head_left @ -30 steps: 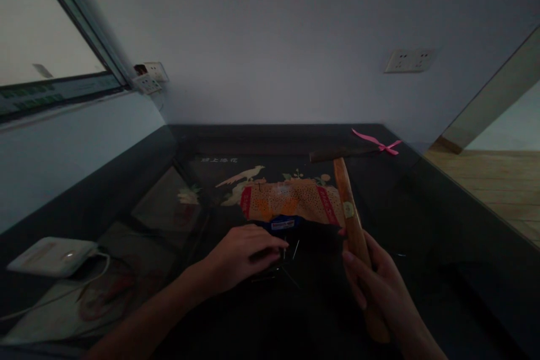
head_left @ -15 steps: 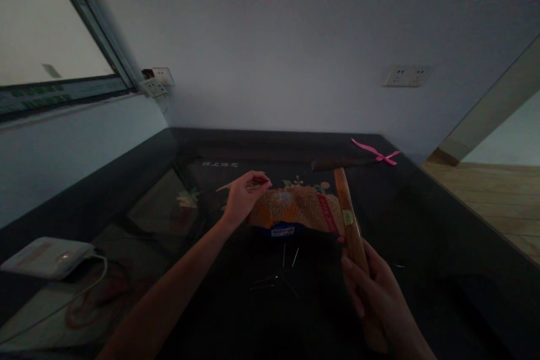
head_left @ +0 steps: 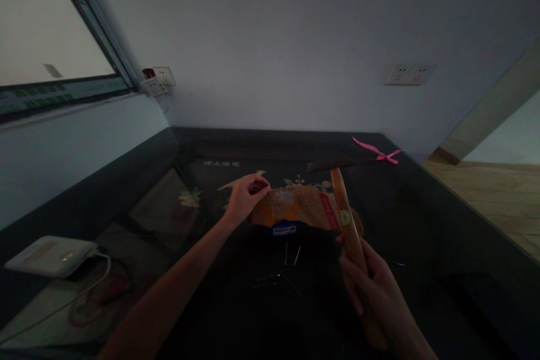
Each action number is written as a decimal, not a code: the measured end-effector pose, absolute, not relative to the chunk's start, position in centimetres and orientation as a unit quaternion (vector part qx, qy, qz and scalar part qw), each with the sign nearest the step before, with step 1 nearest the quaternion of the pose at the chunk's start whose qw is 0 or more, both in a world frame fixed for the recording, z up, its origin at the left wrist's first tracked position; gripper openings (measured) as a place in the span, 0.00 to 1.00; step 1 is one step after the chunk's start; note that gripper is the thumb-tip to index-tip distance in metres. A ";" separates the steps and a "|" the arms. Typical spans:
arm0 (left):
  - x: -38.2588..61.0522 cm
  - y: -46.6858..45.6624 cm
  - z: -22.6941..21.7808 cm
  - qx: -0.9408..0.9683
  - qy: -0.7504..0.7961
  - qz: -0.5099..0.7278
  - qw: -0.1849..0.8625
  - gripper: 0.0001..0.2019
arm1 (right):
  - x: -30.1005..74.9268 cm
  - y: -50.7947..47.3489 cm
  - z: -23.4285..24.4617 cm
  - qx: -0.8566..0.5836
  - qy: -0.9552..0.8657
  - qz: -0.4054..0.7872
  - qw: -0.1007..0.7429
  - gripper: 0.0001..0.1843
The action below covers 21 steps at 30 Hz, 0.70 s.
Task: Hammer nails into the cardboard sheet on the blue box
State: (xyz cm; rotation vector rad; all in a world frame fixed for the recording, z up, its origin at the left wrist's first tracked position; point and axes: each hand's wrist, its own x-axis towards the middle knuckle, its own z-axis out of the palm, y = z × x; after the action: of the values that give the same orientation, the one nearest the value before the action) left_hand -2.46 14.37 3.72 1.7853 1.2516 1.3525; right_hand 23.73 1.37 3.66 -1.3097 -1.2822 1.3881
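Note:
My right hand (head_left: pixel 373 287) is wrapped round the wooden handle of a hammer (head_left: pixel 346 214), its dark head up and turned across the table. My left hand (head_left: pixel 247 197) is closed in a pinch at the left end of a brown patterned strip (head_left: pixel 291 205) with a red band. Whatever lies between those fingertips is too small and dark to make out. Under the strip sits a blue object (head_left: pixel 284 229) with a white label. In front of it several thin nails (head_left: pixel 287 256) lie scattered on the black tabletop (head_left: pixel 236 326).
A white device (head_left: pixel 53 256) with a cable lies at the left. A pink ribbon (head_left: pixel 382 156) rests towards the back right. At the lower right is a dark flat object (head_left: pixel 481 298). The wall (head_left: pixel 270 67) with sockets (head_left: pixel 408 74) rises behind the table.
The hammer head has shifted slightly left. My left hand has barely moved, staying pinched at the strip's left end. The nails lie as before.

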 end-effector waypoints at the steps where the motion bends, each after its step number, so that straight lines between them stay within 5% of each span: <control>1: -2.5 14.4 3.7 0.666 0.467 0.506 0.287 0.04 | 23.7 1.4 3.7 -0.521 -0.511 0.549 0.407 0.26; 12: -2.7 14.5 3.1 0.671 0.454 0.505 0.299 0.05 | 23.0 1.9 5.3 -0.534 -0.566 0.510 0.367 0.24; 21: -2.8 14.8 2.2 0.679 0.453 0.510 0.273 0.04 | 23.2 3.6 11.2 -0.545 -0.673 0.421 0.270 0.27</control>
State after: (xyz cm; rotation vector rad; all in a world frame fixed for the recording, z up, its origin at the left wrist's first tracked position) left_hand -2.75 14.82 2.16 1.8257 1.2175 1.3719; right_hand 23.16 3.59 11.18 -1.4691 -1.8147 1.1338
